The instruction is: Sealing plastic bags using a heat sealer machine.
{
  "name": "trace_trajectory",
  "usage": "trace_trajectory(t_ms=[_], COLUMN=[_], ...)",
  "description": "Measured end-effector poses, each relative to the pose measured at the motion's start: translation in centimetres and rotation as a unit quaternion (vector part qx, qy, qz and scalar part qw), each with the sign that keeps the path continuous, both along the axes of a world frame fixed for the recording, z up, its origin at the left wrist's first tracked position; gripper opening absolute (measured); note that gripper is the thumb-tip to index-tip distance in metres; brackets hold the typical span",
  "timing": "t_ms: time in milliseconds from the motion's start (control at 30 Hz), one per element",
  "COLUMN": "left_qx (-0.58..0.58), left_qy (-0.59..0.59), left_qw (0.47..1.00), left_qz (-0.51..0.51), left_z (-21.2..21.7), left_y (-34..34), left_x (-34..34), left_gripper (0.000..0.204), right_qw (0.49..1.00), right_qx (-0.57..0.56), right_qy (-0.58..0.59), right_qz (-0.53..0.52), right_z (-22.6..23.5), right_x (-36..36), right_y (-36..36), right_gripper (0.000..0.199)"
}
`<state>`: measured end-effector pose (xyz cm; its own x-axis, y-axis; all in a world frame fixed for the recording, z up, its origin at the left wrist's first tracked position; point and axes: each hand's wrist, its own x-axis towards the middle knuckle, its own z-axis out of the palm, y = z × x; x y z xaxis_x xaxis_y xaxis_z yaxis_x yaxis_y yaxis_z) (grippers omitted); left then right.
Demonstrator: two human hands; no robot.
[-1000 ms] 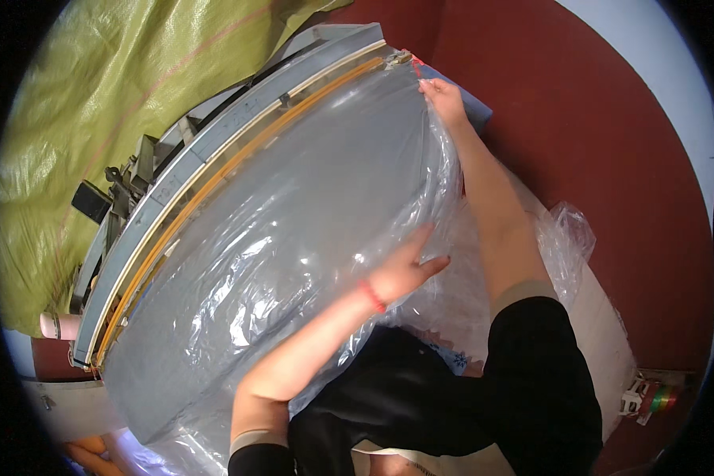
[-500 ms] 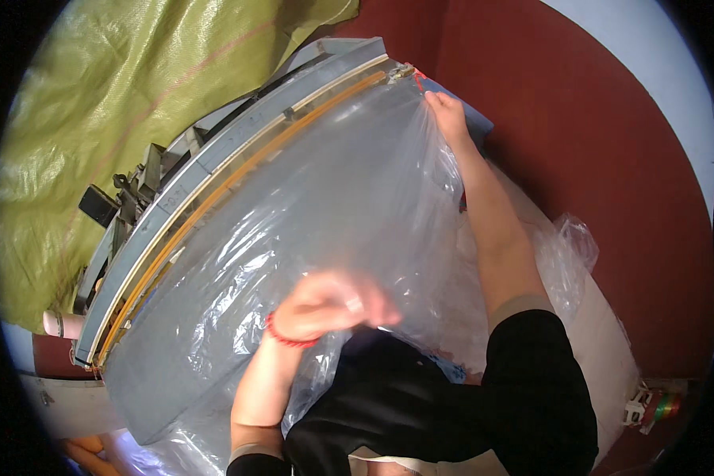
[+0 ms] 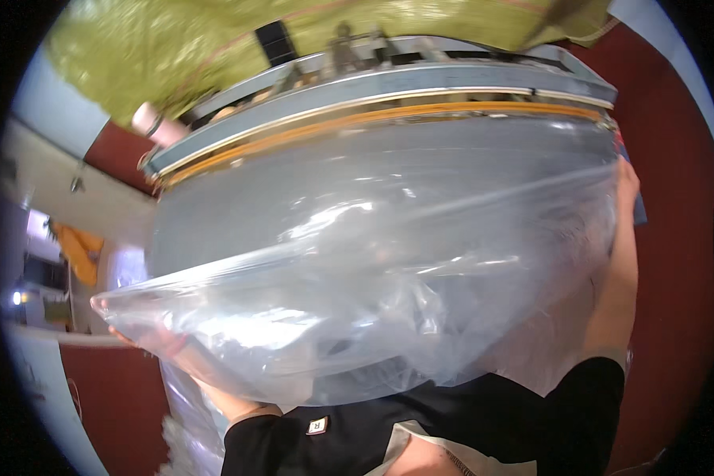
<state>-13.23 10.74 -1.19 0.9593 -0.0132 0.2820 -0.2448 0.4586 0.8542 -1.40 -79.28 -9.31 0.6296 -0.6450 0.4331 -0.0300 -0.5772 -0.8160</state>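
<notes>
A wide sheet of clear plastic film (image 3: 357, 317) stretches between my two hands, over the grey bed of a long machine (image 3: 381, 79). My right hand (image 3: 627, 186) is closed on the film's edge by the right end of the machine. At the far left my left hand (image 3: 131, 335) draws out the film's other corner; it shows partly through the film, and its fingers look closed on it. The near part of the sheet sags in folds in front of my chest. Along the machine's front runs an orange strip (image 3: 373, 116).
Behind the machine hangs a yellow-green woven sheet (image 3: 166, 47). A pink roll (image 3: 155, 123) sticks out at the machine's left end. Dark red wall (image 3: 674, 278) stands close on the right. More crumpled clear plastic (image 3: 184, 432) lies at the lower left.
My left hand has swung from in front of my chest out to the far left, spreading the film wide. My right hand keeps its hold. The view has turned left, so the machine lies across it.
</notes>
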Motion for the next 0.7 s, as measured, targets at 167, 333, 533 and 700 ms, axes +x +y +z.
trace_trajectory(t_ms=[167, 333, 533, 700], left_qx=[0.175, -0.005, 0.598, 0.736], left_qy=[0.214, 0.231, 0.018, -0.248], left_qw=[0.931, 0.892, 0.461, 0.36], left_qz=[0.237, 0.389, 0.655, 0.518], left_z=[-7.7, -5.8, 11.0, 15.4], left_y=[-10.3, -1.5, 9.3, 3.0], left_x=[-2.9, 0.0, 5.3, 11.0], left_gripper=[0.021, 0.034, 0.023, 0.015], right_qw=[0.999, 0.999, 0.998, 0.994], right_qx=[0.034, -0.037, -0.048, -0.072], right_qy=[0.01, 0.012, 0.043, 0.072], right_qz=[-0.02, -0.029, -0.007, -0.027], right_z=[-1.8, -2.4, -3.7, -4.2], right_x=[0.7, 1.0, 2.0, 2.4], right_y=[-3.5, -3.5, -5.1, -6.2], right_gripper=[0.034, 0.037, 0.039, 0.039])
